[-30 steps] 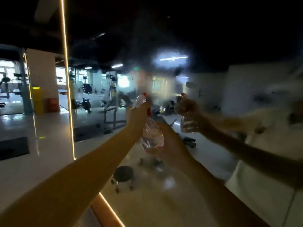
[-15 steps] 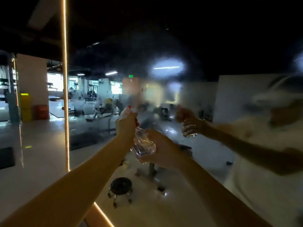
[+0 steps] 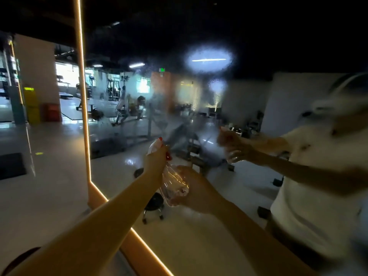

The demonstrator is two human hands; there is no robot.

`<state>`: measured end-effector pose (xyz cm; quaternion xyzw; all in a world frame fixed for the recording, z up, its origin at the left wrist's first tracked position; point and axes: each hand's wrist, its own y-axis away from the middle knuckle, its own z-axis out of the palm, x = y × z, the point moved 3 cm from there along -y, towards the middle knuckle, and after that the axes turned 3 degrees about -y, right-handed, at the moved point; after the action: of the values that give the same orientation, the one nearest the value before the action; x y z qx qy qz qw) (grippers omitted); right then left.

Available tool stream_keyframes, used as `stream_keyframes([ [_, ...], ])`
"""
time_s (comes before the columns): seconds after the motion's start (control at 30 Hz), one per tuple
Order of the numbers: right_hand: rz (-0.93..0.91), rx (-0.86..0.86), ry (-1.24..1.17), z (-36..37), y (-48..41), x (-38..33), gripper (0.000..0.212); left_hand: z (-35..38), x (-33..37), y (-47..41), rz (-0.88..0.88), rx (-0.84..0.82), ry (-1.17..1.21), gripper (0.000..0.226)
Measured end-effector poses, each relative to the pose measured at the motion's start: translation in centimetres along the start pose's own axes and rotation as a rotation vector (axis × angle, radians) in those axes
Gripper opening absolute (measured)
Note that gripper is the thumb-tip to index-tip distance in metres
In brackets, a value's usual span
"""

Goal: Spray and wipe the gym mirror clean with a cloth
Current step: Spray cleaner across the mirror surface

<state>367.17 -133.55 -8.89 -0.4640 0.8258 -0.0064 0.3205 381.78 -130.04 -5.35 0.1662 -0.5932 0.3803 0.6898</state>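
A large gym mirror (image 3: 199, 100) fills the view, its middle fogged with spray droplets and drips. I hold a clear plastic spray bottle (image 3: 173, 184) with a white head and red nozzle up to the glass. My left hand (image 3: 156, 160) grips the bottle's neck and trigger. From below, my right hand (image 3: 196, 190) cups the bottle's body. The mirror shows my reflection in a white shirt (image 3: 310, 176) with the same bottle. No cloth is visible.
A glowing LED strip (image 3: 83, 108) runs down the mirror's left edge and along its lower edge. Left of it is a second mirror panel (image 3: 35, 136). Reflected gym machines, a bench and a black stool (image 3: 153, 204) appear in the glass.
Both hands and the bottle have dropped lower against the mirror. The camera has swung a little, so the reflected gym sits differently. The sprayed patch now shows more drips.
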Motion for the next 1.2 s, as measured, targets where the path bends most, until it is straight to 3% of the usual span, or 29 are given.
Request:
stream_keyframes([
  [0.17,0.003,-0.090,0.011,2.9,1.2,1.6,0.088,-1.6,-4.6,0.4,-0.125,-0.036,-0.045,0.011],
  [0.27,-0.031,-0.133,0.046,5.0,1.7,2.2,0.097,-2.5,-7.1,0.6,-0.186,-0.014,-0.080,0.039],
  [0.37,-0.012,-0.139,-0.066,7.0,2.2,3.7,0.104,-3.7,-9.6,0.7,-0.244,0.010,-0.061,0.043],
  [0.53,-0.005,-0.205,-0.096,9.8,2.0,5.1,0.103,-5.8,-13.1,1.0,-0.355,0.013,-0.031,0.016],
  [0.6,-0.020,-0.237,-0.061,11.0,1.5,5.7,0.105,-6.7,-14.9,0.7,-0.386,0.002,-0.048,0.021],
  [0.73,-0.018,-0.307,-0.045,13.8,0.2,7.1,0.101,-8.3,-17.8,-0.9,-0.366,0.028,-0.126,0.013],
  [1.0,0.035,-0.419,-0.028,17.3,-4.3,9.0,0.095,-10.6,-22.5,-5.0,-0.412,0.121,-0.149,0.019],
  [1.2,0.015,-0.405,-0.043,18.8,-8.9,9.7,0.100,-11.8,-23.1,-9.1,-0.396,0.137,-0.138,0.044],
])
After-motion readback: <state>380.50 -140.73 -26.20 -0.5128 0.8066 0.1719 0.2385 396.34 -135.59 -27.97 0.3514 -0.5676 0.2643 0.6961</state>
